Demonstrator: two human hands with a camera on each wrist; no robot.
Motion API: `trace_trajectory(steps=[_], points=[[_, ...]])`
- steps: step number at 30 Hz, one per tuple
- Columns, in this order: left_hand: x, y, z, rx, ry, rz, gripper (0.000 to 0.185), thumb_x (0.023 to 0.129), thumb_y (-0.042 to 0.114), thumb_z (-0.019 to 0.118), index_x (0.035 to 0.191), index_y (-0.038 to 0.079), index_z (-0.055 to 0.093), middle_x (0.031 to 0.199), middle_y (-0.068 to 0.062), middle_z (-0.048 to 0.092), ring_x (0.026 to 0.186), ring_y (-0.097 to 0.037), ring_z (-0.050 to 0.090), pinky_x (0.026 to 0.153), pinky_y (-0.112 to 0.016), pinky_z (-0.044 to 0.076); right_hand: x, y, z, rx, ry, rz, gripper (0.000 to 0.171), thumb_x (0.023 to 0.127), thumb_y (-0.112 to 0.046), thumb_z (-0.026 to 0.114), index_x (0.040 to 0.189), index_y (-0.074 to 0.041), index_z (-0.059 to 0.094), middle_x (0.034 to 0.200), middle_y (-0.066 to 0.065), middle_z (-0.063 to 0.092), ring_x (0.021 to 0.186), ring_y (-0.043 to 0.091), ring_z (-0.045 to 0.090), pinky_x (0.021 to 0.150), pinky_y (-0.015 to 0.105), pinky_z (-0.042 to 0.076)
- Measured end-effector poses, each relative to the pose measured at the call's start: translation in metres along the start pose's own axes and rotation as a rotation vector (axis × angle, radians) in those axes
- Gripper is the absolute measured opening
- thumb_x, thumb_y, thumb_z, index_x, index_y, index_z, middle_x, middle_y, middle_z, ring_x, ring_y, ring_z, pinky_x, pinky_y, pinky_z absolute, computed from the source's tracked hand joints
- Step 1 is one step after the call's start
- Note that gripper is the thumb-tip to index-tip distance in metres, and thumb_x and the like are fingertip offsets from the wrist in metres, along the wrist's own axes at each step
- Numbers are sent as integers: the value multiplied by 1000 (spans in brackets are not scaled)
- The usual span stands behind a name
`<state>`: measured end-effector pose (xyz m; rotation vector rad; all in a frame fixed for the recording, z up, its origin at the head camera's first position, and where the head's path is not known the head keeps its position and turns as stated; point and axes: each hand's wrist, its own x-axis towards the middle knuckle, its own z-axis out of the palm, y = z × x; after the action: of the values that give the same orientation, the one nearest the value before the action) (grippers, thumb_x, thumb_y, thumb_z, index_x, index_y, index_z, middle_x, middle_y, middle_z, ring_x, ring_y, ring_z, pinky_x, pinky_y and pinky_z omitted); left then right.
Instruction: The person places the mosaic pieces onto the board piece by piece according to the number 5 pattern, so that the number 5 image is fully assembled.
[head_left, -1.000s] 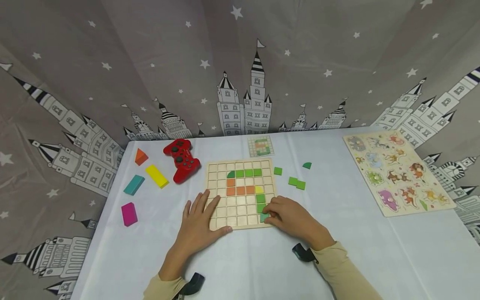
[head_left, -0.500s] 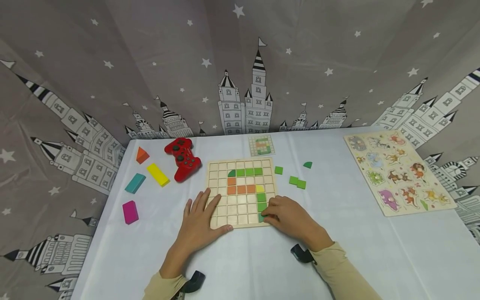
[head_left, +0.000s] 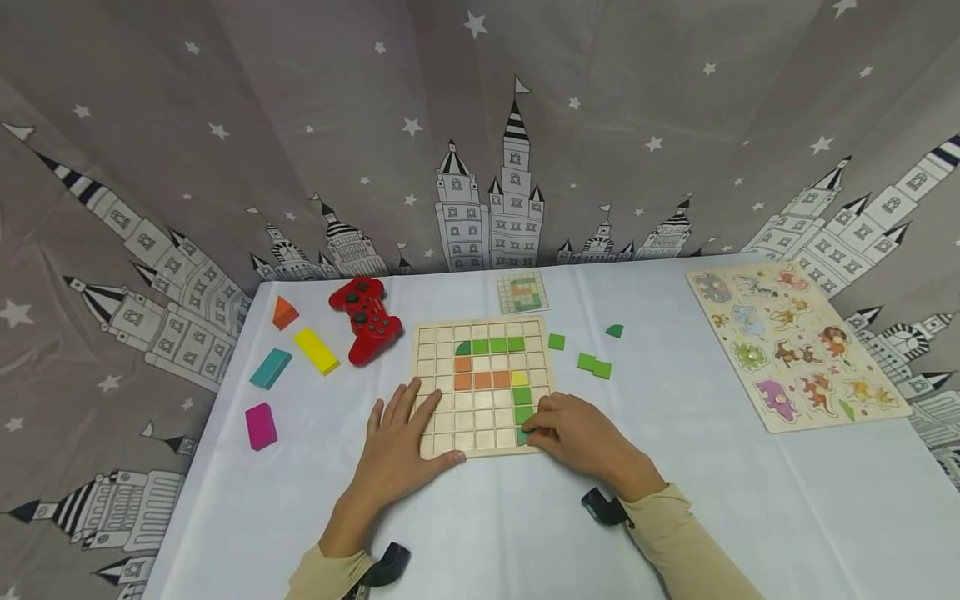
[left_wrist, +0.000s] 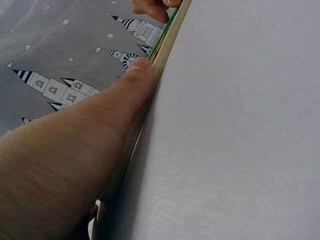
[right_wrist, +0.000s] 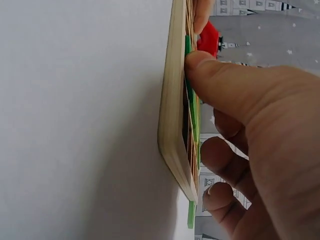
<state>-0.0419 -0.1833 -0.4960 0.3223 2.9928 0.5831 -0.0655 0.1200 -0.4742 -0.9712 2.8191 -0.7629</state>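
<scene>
The left hand lies flat, palm down, with its fingers straight and spread and its thumb stretched out to the side. The right hand is palm down with its fingers curled inward, the thumb pressing down at its tip; it seems to pinch something small. Both forearms angle inward from below in beige sleeves.
</scene>
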Motion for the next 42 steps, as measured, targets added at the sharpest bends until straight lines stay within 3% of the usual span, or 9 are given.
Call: trace_trajectory(steps=[4, 9, 15, 20, 34, 37, 42], points=[[0, 0, 0, -1, -1, 1, 99, 78, 71, 71, 157, 20, 41, 170, -14, 22, 157, -38, 18, 124, -64, 11, -2, 6, -2, 31, 8, 28, 15, 91, -30, 78, 103, -22, 80, 87, -16, 62, 76, 0, 47, 71, 20, 46], [0, 0, 0, -3, 1, 0, 100, 77, 71, 71, 158, 19, 40, 170, -14, 21, 157, -38, 18, 124, -64, 11, -5, 28, -9, 84, 106, 169, 16, 91, -29, 78, 105, -23, 80, 88, -15, 62, 78, 3, 51, 73, 25, 48], [-1, 0, 0, -5, 0, 1, 99, 77, 70, 71, 157, 19, 41, 170, -14, 22, 157, -38, 19, 124, -64, 11, -15, 68, -19, 47, 268, 397, 32, 91, -24, 78, 120, -12, 74, 98, 2, 63, 86, 17, 53, 77, 36, 46], [-2, -1, 0, -3, 6, 2, 99, 77, 70, 72, 157, 20, 42, 170, -14, 23, 157, -38, 19, 124, -64, 11, -19, 84, -21, 16, 289, 524, 48, 92, -28, 76, 134, -6, 65, 111, 13, 60, 89, 23, 50, 77, 37, 42], [-1, 1, 1, -22, -6, -5, 99, 78, 70, 71, 158, 20, 40, 170, -14, 21, 157, -38, 17, 124, -65, 10, -17, 82, -19, -1, 334, 541, 37, 97, -29, 71, 123, -3, 69, 108, 13, 60, 86, 23, 51, 73, 36, 42], [-1, 1, 1, -18, -3, -2, 99, 78, 71, 70, 158, 20, 40, 171, -13, 21, 157, -38, 17, 124, -65, 10, -15, 77, -19, 21, 349, 493, 36, 96, -29, 71, 123, -4, 69, 108, 12, 60, 87, 23, 51, 74, 36, 44], [-1, 0, 1, -9, 0, -2, 101, 78, 72, 70, 159, 21, 39, 171, -12, 20, 158, -37, 17, 125, -64, 10, -5, 50, -15, 28, 320, 335, 34, 93, -30, 76, 118, -8, 71, 106, 6, 60, 89, 18, 52, 77, 36, 48]])
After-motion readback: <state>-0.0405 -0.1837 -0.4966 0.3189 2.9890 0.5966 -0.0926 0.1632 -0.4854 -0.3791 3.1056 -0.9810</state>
